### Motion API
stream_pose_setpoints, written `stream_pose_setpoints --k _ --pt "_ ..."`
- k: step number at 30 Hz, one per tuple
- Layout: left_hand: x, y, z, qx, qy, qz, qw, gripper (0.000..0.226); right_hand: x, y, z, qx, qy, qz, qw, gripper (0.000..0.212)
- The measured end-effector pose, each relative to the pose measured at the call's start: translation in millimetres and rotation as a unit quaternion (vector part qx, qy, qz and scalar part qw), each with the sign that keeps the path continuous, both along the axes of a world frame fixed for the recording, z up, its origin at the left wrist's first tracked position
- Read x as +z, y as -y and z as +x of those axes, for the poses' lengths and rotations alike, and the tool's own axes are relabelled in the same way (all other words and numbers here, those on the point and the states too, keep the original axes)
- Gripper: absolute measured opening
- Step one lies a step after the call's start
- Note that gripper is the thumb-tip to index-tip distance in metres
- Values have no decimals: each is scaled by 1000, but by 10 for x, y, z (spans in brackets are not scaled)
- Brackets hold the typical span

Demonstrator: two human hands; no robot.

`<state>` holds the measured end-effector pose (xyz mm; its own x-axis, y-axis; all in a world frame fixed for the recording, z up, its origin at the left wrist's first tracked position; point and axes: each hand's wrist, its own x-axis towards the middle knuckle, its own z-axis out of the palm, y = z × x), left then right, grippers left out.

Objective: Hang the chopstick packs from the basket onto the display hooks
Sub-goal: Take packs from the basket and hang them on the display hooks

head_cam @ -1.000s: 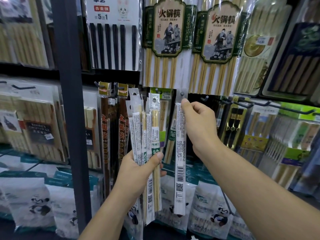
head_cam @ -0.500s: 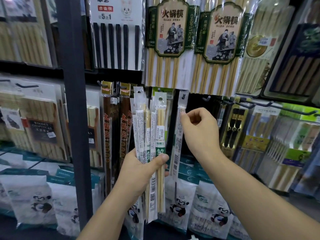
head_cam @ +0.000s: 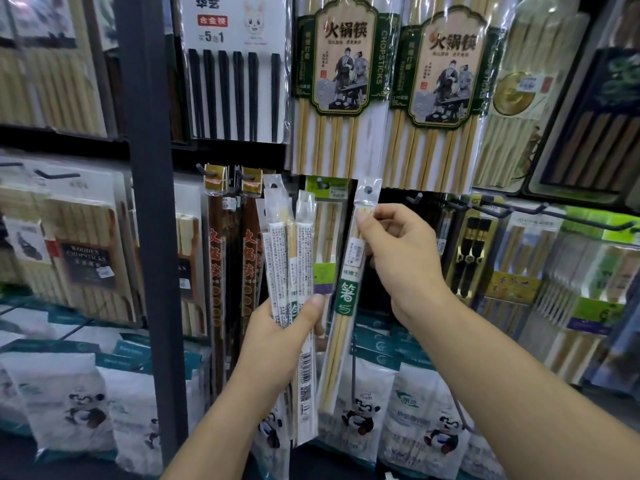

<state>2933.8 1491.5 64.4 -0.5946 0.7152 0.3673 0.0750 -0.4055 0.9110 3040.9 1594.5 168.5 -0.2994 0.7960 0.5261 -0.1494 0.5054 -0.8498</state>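
My left hand (head_cam: 277, 337) grips a fanned bundle of several slim clear chopstick packs (head_cam: 294, 258) with white printed backs, held upright in front of the display. My right hand (head_cam: 398, 258) pinches a single chopstick pack (head_cam: 346, 306) near its top; its front faces me, with a green label and pale bamboo sticks. The punched hole at the top of this pack sits just below the big hanging packs. A bare dark display hook (head_cam: 414, 199) juts out just right of my right hand. No basket is in view.
Large hot-pot chopstick packs (head_cam: 341, 84) hang overhead. Dark red packs (head_cam: 216, 271) hang left of the bundle, behind a dark steel upright (head_cam: 152, 202). Long hooks with boxed chopsticks (head_cam: 512, 271) fill the right. Panda-printed bags (head_cam: 363, 410) stand below.
My right hand has turned the single pack from its white back to its green-labelled front and tilted it. The left hand's bundle stayed about where it was.
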Motion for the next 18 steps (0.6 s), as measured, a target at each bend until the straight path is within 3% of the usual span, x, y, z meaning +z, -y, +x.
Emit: stream_pose_setpoints --k 9,18 --pt "1 -9 -5 -41 46 2 998 7 75 -110 -83 -35 3 -18 999 37" --pt "-16 5 -10 -30 26 -7 999 10 50 -166 -72 -51 -1 -32 998 44"
